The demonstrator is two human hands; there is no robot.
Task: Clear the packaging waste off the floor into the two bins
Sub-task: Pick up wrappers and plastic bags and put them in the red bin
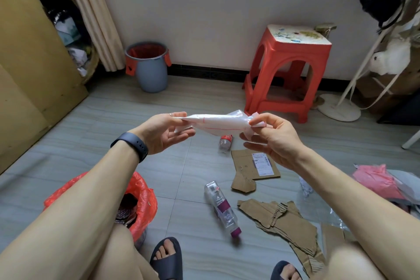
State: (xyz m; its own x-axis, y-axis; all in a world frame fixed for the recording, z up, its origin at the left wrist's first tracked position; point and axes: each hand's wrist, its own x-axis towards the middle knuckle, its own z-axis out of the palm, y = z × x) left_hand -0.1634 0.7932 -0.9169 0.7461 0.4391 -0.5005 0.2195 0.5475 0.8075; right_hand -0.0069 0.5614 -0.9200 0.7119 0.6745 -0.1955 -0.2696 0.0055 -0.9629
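Note:
A white plastic wrapper with red lines is stretched between both hands above the floor. My left hand pinches its left end and my right hand pinches its right end. On the tiles below lie a clear bottle with a purple label, a small bottle with a red label, a flat cardboard mailer and torn cardboard pieces. A bin lined with a red bag stands under my left forearm. A grey bin with a red liner stands by the far wall.
A red plastic stool stands right of the grey bin. Pink and grey plastic bags lie at the right edge. Large cardboard sheets lean at the left. A coat stand base sits at the right. My sandalled feet are at the bottom.

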